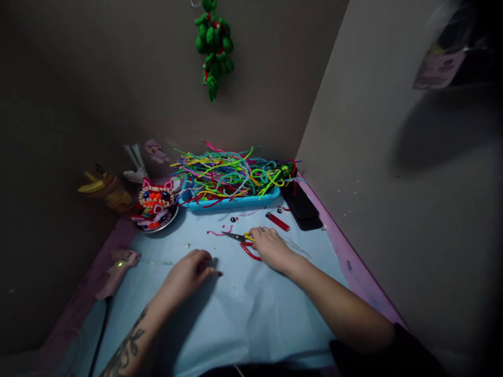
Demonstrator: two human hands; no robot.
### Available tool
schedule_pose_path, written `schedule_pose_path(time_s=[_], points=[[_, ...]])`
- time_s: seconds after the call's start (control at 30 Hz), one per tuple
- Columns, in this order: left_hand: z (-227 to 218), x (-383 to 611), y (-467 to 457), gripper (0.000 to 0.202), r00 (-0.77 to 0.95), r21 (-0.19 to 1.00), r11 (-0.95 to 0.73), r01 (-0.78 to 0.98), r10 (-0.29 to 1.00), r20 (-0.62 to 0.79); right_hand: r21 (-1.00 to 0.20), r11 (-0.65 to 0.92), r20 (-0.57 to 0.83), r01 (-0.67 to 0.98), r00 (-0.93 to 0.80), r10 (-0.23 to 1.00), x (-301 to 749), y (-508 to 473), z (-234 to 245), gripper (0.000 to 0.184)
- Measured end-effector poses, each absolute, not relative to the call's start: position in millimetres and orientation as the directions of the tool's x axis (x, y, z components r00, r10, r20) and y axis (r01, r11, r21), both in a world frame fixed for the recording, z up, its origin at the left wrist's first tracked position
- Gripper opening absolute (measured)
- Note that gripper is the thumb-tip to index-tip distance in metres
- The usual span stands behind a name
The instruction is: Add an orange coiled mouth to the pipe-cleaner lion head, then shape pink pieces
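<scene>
My right hand lies over the yellow handle of a pair of scissors, its fingers closed on it. The red handle loops out below, and the blades point left. My left hand is curled in a pinch above the cloth. A small dark red piece shows at its fingertips; its kind is too small to make out. Near the scissor tips lies a short pink pipe cleaner. A red lighter rests just beyond my right hand.
A blue tray heaped with colourful pipe cleaners stands at the back. Left of it, a metal bowl holds fuzzy red-and-orange figures. A pink glue gun with a green light lies at left, and a black phone-like slab at right.
</scene>
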State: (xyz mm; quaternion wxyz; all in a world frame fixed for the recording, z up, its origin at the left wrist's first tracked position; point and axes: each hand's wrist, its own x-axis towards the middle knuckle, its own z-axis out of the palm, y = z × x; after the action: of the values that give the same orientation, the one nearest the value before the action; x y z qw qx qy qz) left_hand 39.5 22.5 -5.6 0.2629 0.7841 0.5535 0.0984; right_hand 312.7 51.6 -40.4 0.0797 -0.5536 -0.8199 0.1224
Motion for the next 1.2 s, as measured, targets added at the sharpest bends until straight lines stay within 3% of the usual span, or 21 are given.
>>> schedule_pose_path(time_s=[0.13,0.2,0.27,0.4,0.47,0.53,0.6,0.67,0.7,0.73,0.8,0.87,0.93,1.03,1.07,1.1,1.13,1.17,1.2], points=[[-15.2,70.8,16.6,0.010,0.421,0.401,-0.320,0.858,0.886,-0.196,-0.425,0.317,0.147,0.848,-0.281,0.948,320.2,57.3,-42.3,0.031],[-15.5,78.9,34.6,0.013,0.444,0.391,-0.370,0.843,0.888,-0.117,-0.477,0.305,0.224,0.825,-0.221,0.949,326.2,61.8,-41.9,0.033],[-10.2,80.1,62.3,0.013,0.351,0.388,-0.339,0.857,0.936,0.041,-0.514,0.300,0.284,0.803,-0.171,0.943,332.9,66.3,-41.5,0.033],[4.8,65.3,94.5,0.033,0.221,0.393,-0.281,0.875,0.956,0.192,-0.578,0.300,0.364,0.759,-0.090,0.927,345.9,72.8,-41.4,0.031],[4.9,56.3,79.8,0.039,0.299,0.432,-0.364,0.825,0.930,0.212,-0.608,0.297,0.383,0.737,-0.056,0.922,350.3,74.8,-41.9,0.030],[-1.7,52.4,52.3,0.045,0.607,0.449,-0.592,0.669,0.784,0.130,-0.635,0.297,0.391,0.713,-0.036,0.920,352.3,76.1,-43.2,0.030],[-11.4,54.7,31.2,0.062,0.860,0.482,-0.740,0.469,0.506,-0.061,-0.656,0.301,0.392,0.692,-0.029,0.919,351.9,76.8,-44.9,0.029],[-19.2,59.9,32.1,0.072,0.940,0.516,-0.786,0.341,0.300,-0.164,-0.660,0.308,0.390,0.685,-0.039,0.920,350.5,76.8,-46.6,0.029],[-21.3,62.2,41.4,0.071,0.923,0.487,-0.785,0.384,0.344,-0.173,-0.657,0.311,0.389,0.687,-0.045,0.920,349.9,76.8,-47.0,0.029],[-21.8,63.7,54.4,0.063,0.863,0.420,-0.758,0.499,0.480,-0.158,-0.650,0.312,0.389,0.693,-0.049,0.920,349.8,76.8,-47.2,0.028],[-19.5,64.7,80.6,0.053,0.586,0.249,-0.560,0.790,0.809,-0.039,-0.636,0.312,0.396,0.706,-0.049,0.917,351.0,77.2,-46.2,0.028],[-16.4,65.6,90.7,0.057,0.447,0.163,-0.451,0.878,0.893,0.061,-0.627,0.312,0.408,0.714,-0.040,0.912,352.7,77.4,-43.8,0.028],[-17.3,68.9,80.0,0.065,0.576,0.174,-0.576,0.799,0.815,0.057,-0.606,0.334,0.424,0.722,-0.063,0.904,352.0,76.0,-40.7,0.030],[-27.2,73.3,57.4,0.072,0.926,0.305,-0.876,0.374,0.371,-0.073,-0.509,0.462,0.437,0.726,-0.245,0.865,341.3,67.5,-36.9,0.031],[-30.7,73.0,57.0,0.068,0.941,0.304,-0.891,0.339,0.324,-0.097,-0.471,0.518,0.429,0.714,-0.328,0.841,335.6,63.4,-36.1,0.030],[-33.3,71.6,61.4,0.060,0.911,0.259,-0.873,0.412,0.395,-0.119,-0.439,0.561,0.408,0.702,-0.401,0.820,329.7,59.3,-35.6,0.030],[-34.7,69.5,69.3,0.053,0.806,0.171,-0.788,0.592,0.582,-0.110,-0.414,0.584,0.391,0.698,-0.443,0.807,324.3,55.5,-35.1,0.029],[-35.2,67.2,78.8,0.051,0.636,0.063,-0.633,0.772,0.768,-0.075,-0.397,0.595,0.375,0.698,-0.469,0.800,319.9,52.4,-34.4,0.030],[-34.9,65.2,87.5,0.053,0.484,-0.016,-0.484,0.875,0.875,-0.019,-0.392,0.591,0.357,0.705,-0.476,0.804,317.1,50.3,-33.5,0.029]])
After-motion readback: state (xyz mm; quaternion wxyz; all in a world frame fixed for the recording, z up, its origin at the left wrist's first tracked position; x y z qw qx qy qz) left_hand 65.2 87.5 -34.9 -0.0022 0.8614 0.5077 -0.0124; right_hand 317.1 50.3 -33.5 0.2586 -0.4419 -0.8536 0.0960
